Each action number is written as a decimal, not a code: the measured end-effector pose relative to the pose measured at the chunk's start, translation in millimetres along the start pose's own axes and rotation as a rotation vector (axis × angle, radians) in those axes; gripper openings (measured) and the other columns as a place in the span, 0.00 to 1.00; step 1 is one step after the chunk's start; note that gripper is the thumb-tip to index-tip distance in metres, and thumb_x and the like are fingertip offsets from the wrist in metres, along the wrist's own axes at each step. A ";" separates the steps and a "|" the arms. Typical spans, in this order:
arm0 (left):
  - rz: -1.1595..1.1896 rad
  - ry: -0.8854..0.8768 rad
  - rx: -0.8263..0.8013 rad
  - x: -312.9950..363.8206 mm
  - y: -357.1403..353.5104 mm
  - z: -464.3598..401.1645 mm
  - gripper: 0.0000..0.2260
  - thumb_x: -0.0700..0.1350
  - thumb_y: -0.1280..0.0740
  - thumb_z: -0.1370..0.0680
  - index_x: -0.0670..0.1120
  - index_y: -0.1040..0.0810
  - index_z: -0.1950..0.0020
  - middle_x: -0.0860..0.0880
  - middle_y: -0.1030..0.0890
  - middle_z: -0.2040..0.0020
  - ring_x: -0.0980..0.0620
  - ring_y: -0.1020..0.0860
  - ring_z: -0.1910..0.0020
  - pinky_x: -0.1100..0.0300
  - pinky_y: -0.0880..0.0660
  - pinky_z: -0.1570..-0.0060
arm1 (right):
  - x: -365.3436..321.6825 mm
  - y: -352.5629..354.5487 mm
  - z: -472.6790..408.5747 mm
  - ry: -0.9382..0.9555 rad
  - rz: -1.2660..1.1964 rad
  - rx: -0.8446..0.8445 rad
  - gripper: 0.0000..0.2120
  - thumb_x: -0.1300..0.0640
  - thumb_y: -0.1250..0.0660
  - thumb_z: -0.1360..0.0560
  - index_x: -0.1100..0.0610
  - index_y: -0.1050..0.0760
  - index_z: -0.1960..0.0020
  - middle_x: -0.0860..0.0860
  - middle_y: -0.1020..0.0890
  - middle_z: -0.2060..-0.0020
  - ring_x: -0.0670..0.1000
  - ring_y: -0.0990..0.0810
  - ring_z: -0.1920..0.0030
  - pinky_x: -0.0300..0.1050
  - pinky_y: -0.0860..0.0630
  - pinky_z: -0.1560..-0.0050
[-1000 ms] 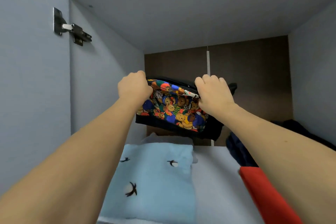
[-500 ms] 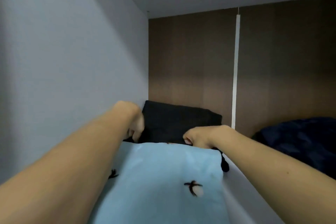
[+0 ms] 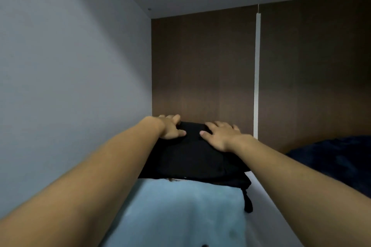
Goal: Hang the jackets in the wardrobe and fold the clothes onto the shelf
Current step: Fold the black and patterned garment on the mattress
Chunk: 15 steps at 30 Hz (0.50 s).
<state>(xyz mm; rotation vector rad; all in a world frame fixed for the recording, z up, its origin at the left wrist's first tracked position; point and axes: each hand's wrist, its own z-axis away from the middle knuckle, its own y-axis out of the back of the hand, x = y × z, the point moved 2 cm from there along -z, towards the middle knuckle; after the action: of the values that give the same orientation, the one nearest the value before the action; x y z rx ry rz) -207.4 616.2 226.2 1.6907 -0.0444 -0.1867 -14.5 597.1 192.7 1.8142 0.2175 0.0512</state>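
A folded black garment (image 3: 190,158) lies on the wardrobe shelf, on the far end of a folded light blue garment (image 3: 180,212). Its black cord (image 3: 247,200) hangs over the blue one's right edge. My left hand (image 3: 170,127) rests flat on the black garment's far left corner, fingers spread. Over on the far right part, my right hand (image 3: 220,135) presses down with straight fingers. Both forearms reach in from the bottom of the view.
The shelf (image 3: 267,206) is white, closed in by a grey side wall (image 3: 70,86) on the left and a brown back panel (image 3: 200,70). A dark navy garment (image 3: 337,162) lies on the shelf at the right.
The black garment, carried in with its printed side showing, now lies on the shelf. Both hands have gone from gripping its edges to resting flat on top. The view has moved closer.
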 end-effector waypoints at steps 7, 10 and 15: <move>0.239 0.046 -0.244 -23.7 -80.1 -29.6 0.37 0.74 0.52 0.24 0.60 0.56 0.20 0.55 0.60 0.19 0.45 0.55 0.20 0.43 0.57 0.23 | 5.6 -56.8 -23.3 0.005 0.012 -0.126 0.33 0.34 0.53 0.21 0.43 0.56 0.20 0.50 0.55 0.20 0.52 0.62 0.22 0.56 0.66 0.25; 0.246 0.071 -0.267 -28.5 -98.1 -40.0 0.38 0.77 0.53 0.27 0.63 0.58 0.21 0.57 0.61 0.19 0.45 0.56 0.20 0.42 0.57 0.23 | 6.1 -63.4 -26.0 0.002 0.016 -0.140 0.32 0.33 0.54 0.21 0.42 0.56 0.20 0.50 0.54 0.20 0.52 0.62 0.22 0.56 0.67 0.25; 0.246 0.090 -0.266 -29.1 -99.4 -43.2 0.40 0.79 0.53 0.29 0.64 0.58 0.21 0.57 0.60 0.19 0.45 0.56 0.20 0.42 0.56 0.23 | 4.9 -63.9 -25.7 -0.021 0.018 -0.157 0.32 0.34 0.55 0.21 0.42 0.57 0.20 0.49 0.55 0.20 0.51 0.63 0.22 0.54 0.68 0.25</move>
<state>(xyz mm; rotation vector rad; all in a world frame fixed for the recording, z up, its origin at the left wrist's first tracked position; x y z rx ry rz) -237.6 675.6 135.8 1.4124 -0.1534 0.0660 -21.2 637.6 137.2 1.6601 0.1778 0.0604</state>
